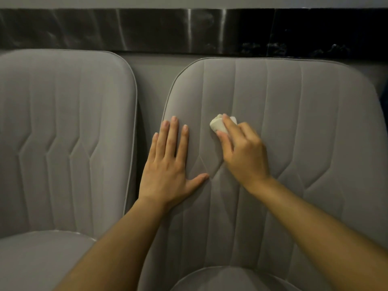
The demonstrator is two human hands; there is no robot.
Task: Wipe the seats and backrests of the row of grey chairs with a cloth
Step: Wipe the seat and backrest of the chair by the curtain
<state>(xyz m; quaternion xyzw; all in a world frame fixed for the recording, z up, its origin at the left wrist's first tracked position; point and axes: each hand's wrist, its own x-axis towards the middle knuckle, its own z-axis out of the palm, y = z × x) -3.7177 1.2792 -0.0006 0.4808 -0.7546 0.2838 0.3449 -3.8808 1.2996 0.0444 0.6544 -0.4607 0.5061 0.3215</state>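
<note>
Black marble band (147, 30), second grey chair (63, 133), cloth (217, 123) on backrest (294, 133)

no text, label, brand, number or sign can be read on the chairs (294, 122), cloth (218, 124) or wall (150, 68).
</note>
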